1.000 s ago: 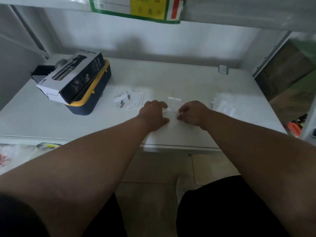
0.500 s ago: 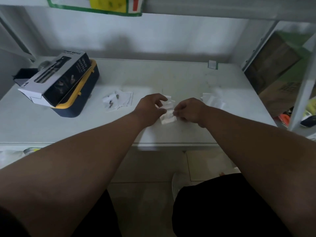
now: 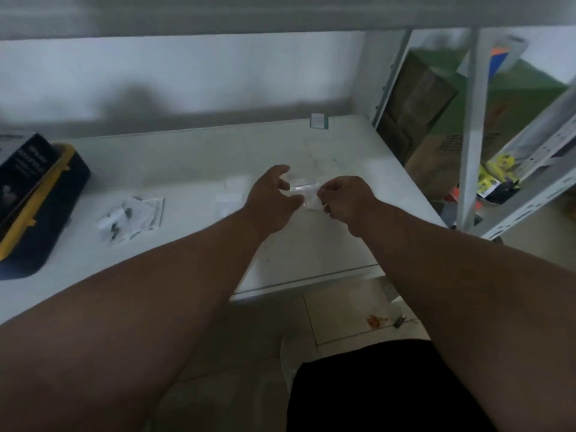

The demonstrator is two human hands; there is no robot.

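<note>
A small clear plastic bag (image 3: 304,190) is held just above the white table (image 3: 193,157), between my two hands. My right hand (image 3: 344,199) pinches the bag's right edge with curled fingers. My left hand (image 3: 274,198) is spread beside the bag's left edge, its thumb and fingers apart; whether they touch the bag is unclear in the blur. Another flat clear bag (image 3: 232,193) lies on the table just left of my left hand.
A pile of small bags with dark parts (image 3: 131,218) lies left of centre. A dark box on a navy and yellow case (image 3: 34,194) stands at the left edge. A small white and green tag (image 3: 319,120) sits at the back. Metal shelving (image 3: 511,169) rises on the right.
My head has turned right, shifting the scene left. The bag has come up off the table with my right hand pinching it. My left fingers have spread open.
</note>
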